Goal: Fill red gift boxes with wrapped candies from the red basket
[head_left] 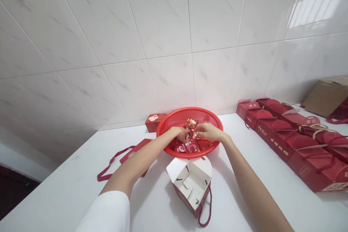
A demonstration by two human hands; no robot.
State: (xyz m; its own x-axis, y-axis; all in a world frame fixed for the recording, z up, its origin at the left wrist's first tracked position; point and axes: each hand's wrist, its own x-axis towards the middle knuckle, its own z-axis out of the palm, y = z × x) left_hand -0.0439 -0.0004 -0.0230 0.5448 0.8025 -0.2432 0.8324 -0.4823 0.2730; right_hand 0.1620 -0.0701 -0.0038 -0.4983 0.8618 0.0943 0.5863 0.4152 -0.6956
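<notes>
A round red plastic basket [217, 120] stands near the tiled wall, with red and gold wrapped packets [192, 147] inside. Both hands reach into it. My left hand [182, 133] is among the packets on the left, its fingertips partly hidden. My right hand [208, 131] comes in from the right, fingers bent down at the packets; what they pinch, if anything, is too small to tell. In front of the basket an open box [196, 185], red outside and white inside, stands with its flaps spread and a dark red cord handle hanging on its right. Only a white inner flap shows inside it.
Rows of closed red boxes [282, 145] fill the right of the white table [81, 174]. A cardboard box [324, 98] stands behind them. A small red box [153, 122] touches the basket's left side. A flat red box or bag [136, 151] with a ribbon lies under my left forearm.
</notes>
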